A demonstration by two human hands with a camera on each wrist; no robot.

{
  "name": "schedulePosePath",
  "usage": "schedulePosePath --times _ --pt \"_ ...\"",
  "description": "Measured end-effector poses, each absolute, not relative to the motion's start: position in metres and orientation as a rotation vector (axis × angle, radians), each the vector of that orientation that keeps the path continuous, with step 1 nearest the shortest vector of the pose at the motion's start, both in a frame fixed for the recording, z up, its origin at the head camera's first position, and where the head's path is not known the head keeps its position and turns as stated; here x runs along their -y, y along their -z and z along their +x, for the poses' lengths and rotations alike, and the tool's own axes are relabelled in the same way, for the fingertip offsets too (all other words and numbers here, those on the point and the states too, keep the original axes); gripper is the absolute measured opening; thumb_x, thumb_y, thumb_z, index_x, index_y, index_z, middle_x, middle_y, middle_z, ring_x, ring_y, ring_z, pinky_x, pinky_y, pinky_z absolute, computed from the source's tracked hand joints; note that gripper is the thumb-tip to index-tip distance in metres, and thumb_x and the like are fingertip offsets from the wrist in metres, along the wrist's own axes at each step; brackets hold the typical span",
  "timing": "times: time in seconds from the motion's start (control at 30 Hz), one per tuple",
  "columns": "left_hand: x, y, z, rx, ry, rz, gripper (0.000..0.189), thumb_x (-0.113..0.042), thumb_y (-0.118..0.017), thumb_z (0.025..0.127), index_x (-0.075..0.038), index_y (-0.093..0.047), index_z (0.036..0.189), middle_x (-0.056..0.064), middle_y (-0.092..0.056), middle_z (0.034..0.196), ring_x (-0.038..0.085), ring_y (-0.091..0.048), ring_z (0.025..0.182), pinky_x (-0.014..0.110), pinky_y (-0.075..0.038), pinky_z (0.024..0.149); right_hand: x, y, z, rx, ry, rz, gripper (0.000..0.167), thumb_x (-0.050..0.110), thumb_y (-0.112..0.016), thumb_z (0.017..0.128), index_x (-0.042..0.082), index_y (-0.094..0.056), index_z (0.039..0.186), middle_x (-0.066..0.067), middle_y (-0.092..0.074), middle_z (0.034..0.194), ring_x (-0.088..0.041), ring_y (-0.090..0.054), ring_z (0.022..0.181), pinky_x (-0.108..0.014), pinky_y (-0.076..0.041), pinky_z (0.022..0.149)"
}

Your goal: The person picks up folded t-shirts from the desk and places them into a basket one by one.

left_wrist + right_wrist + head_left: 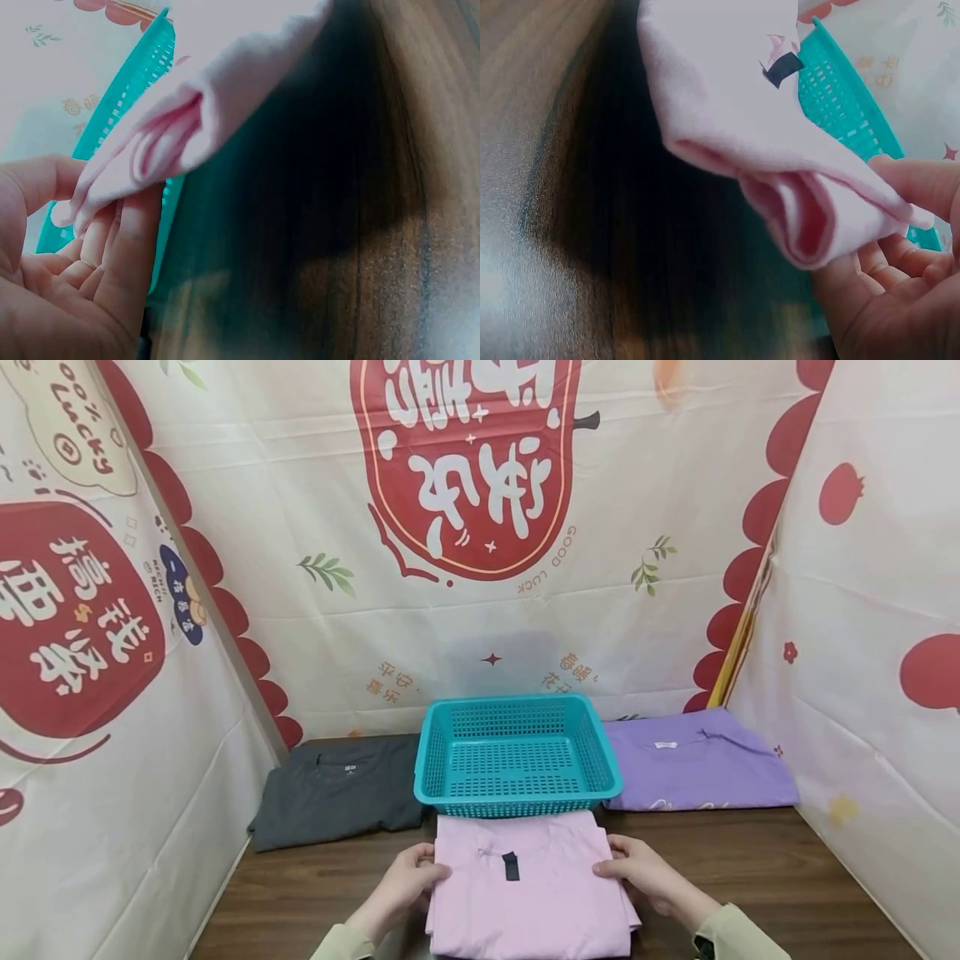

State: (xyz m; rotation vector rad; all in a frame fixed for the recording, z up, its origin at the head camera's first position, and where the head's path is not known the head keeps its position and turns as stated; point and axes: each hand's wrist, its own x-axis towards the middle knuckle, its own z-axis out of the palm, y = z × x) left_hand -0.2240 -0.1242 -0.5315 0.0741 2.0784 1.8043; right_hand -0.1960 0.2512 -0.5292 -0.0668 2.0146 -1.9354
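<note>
A folded pink T-shirt (532,902) with a black neck label is held up off the table in front of the basket. My left hand (408,881) pinches its left edge, thumb on top and fingers beneath. On the opposite edge my right hand (645,872) grips it the same way. Both wrist views show the folded layers of the pink T-shirt (172,135) hanging over dark shadow on the wood. Just beyond the shirt stands a turquoise plastic basket (517,789) with nothing in it.
A folded dark grey T-shirt (337,793) lies left of the basket, and a folded purple T-shirt (697,764) lies to its right. All rest on a brown wooden table (757,868). Printed white cloth (285,610) walls in the back and both sides.
</note>
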Motion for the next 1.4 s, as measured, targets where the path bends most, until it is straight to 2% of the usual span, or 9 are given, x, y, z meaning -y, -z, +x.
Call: schedulePosePath --times 0.73,0.93,1.4 --pt "0.14 0.496 -0.205 -2.035 -1.834 0.111 0.042 -0.011 -0.065 0.085 0.008 -0.053 0.121 0.003 -0.06 0.072 0.015 -0.065 0.064 0.031 -0.054 0.052 -0.248 0.497 -0.185 -1.972 1.943 -0.16 0.063 0.007 -0.062 0.09 -0.018 -0.028 0.137 -0.015 -0.064 0.113 -0.028 -0.066 0.091 -0.048 -0.056 0.071" --pt "0.142 0.484 -0.205 -2.024 -1.853 0.151 0.044 -0.011 -0.064 0.085 0.007 -0.052 0.123 0.002 -0.061 0.072 0.015 -0.065 0.063 0.031 -0.055 0.052 -0.249 0.483 -0.182 -1.975 1.968 -0.194 0.067 0.005 -0.061 0.09 -0.021 -0.023 0.138 -0.019 -0.062 0.118 -0.029 -0.065 0.094 -0.046 -0.056 0.074" --pt "0.147 0.459 -0.219 -1.985 -1.876 0.216 0.046 -0.012 -0.061 0.089 0.011 -0.047 0.126 0.007 -0.067 0.083 0.017 -0.067 0.07 0.033 -0.056 0.059 -0.249 0.454 -0.189 -1.958 1.966 -0.223 0.07 0.006 -0.06 0.091 -0.02 -0.019 0.141 -0.017 -0.062 0.117 -0.028 -0.065 0.097 -0.045 -0.055 0.079"
